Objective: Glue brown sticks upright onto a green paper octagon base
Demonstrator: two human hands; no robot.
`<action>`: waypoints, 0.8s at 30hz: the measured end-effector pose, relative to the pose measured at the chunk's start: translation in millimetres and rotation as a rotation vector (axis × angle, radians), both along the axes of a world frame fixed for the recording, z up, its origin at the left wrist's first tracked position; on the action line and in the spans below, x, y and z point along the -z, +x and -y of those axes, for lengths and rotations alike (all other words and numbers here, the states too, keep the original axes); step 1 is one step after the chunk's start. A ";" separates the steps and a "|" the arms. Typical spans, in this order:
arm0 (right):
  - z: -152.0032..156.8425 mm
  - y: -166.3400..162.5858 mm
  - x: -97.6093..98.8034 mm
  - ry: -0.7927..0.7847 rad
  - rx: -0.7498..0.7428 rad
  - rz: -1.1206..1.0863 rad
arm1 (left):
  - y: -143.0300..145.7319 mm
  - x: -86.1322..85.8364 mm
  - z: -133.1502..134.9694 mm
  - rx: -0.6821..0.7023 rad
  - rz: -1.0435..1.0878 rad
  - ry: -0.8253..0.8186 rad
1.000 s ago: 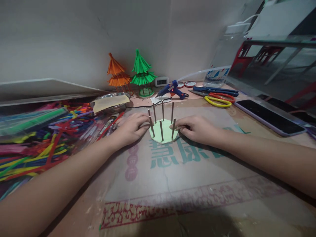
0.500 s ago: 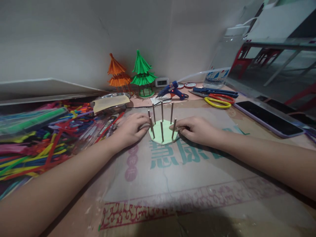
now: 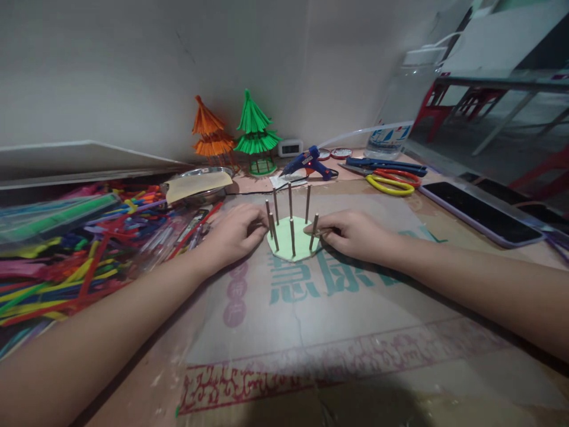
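Observation:
In the head view a pale green many-sided base (image 3: 303, 244) lies flat, with several thin brown sticks (image 3: 292, 237) standing upright around its edge. A few of the sticks lean slightly. My left hand (image 3: 240, 236) rests at the base's left side, its fingers curled in and closed against the rim beside the left sticks. Opposite it, my right hand (image 3: 349, 231) grips the right rim with finger and thumb pressed together. The right fingertips reach just behind the front right stick. Part of the rim is hidden under the fingers on both sides.
Behind the base are a blue glue gun (image 3: 309, 160), an orange two-tiered model (image 3: 213, 133) and a green one (image 3: 258, 127). Yellow-handled scissors (image 3: 391, 185), a phone (image 3: 480, 210) and a water bottle (image 3: 395, 112) occupy the right. Colourful pipe cleaners (image 3: 89, 255) are heaped left.
The view has shifted very slightly. Both hands stay in the same places at the base, and the base and its sticks look almost unmoved.

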State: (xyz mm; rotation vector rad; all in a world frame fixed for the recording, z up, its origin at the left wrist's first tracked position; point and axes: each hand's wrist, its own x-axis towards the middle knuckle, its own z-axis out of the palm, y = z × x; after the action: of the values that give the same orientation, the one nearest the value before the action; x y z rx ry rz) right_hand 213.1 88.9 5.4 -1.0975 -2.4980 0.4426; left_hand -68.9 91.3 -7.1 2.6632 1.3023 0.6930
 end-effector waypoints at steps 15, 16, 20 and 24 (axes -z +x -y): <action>0.3 1.1 0.7 -0.001 -0.002 -0.001 | -1.4 1.4 -1.5 0.072 -0.002 0.018; 0.2 1.2 1.0 -0.001 -0.005 -0.004 | -1.7 1.5 -1.2 0.061 0.007 0.020; -0.5 1.4 1.5 0.002 -0.014 -0.006 | -2.8 1.4 -0.8 0.035 0.039 0.042; 0.2 1.0 0.2 0.000 -0.006 0.005 | -3.3 0.8 -1.9 0.057 0.022 0.056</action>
State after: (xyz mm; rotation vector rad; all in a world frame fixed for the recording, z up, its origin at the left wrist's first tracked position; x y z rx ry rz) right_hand 214.1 88.7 5.2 -1.0922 -2.5061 0.4426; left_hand -72.1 93.2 -7.9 2.7167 1.2139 0.7604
